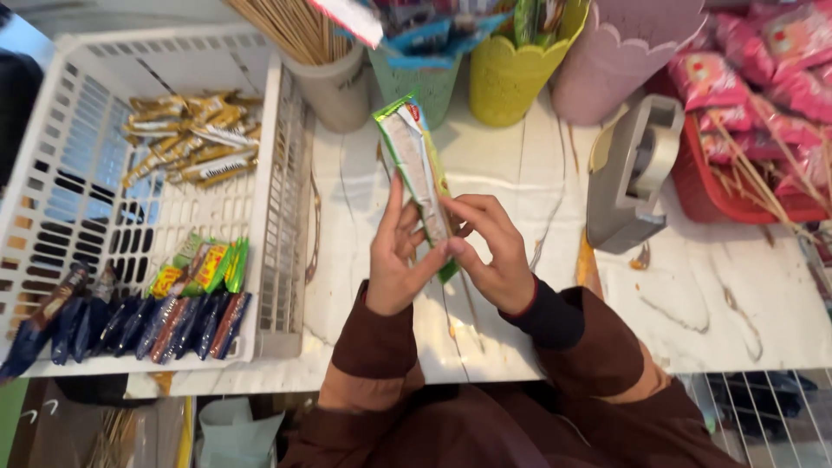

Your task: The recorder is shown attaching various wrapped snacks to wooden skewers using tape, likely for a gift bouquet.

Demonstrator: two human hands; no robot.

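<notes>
At the frame's centre, the left hand [394, 260] and right hand [490, 256] both grip a long green-edged snack packet [416, 169] above the white desk [511, 165], right of a white basket [269, 173] of wrapped sweets.

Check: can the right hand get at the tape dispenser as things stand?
Probably yes. The tape dispenser stands just right of the right hand with bare tabletop between, but that hand and the left hand both hold a green packet.
</notes>
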